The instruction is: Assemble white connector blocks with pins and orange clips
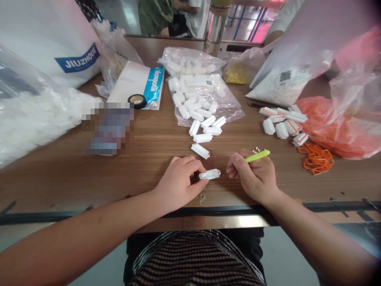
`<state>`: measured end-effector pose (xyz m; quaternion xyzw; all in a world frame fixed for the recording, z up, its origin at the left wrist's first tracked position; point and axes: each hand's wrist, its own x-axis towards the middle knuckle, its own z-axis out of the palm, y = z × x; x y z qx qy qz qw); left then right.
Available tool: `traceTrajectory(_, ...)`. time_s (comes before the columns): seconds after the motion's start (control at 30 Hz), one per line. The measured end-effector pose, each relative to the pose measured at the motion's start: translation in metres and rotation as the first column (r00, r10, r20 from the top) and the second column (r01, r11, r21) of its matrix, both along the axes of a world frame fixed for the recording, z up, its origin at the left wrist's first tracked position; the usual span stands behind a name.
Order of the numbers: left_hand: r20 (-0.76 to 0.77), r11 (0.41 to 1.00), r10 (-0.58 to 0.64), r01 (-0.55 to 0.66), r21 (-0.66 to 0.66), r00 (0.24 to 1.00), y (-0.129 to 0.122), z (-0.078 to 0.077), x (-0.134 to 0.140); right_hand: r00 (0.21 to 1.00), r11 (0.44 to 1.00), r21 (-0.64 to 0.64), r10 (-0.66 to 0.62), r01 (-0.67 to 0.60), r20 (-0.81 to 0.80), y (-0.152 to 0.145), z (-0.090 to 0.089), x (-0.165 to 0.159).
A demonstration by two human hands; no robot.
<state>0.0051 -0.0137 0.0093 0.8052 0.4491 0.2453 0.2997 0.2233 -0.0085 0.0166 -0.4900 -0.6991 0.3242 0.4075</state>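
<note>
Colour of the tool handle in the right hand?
Bright yellow-green handle, in the right hand; shows best in the head view.

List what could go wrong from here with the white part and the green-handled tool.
The right hand points the green-handled tool at the white part, toward the left hand pinching it; a slip might jab that hand.

The tiny white pieces lie loose beside the right hand, which could brush them away.
</note>
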Motion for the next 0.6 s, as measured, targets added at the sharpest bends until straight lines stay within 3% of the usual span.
traceTrajectory(0.33,0.018,1.0,0.011,-0.011,0.013,1.0,0.0,-0.001,0.001,0.924,0.948,0.186,0.184,-0.257,0.335,0.0,0.01,-0.002)
traceTrajectory(0.43,0.015,1.0,0.005,-0.005,0.011,1.0,0.0,-0.001,0.0,0.957,0.966,0.167,0.155,-0.2,0.246,-0.001,0.006,-0.001)
traceTrajectory(0.6,0.014,1.0,0.007,-0.007,-0.009,1.0,-0.001,0.0,0.0,0.999,0.995,0.104,0.001,0.004,-0.047,-0.005,-0.001,0.003)
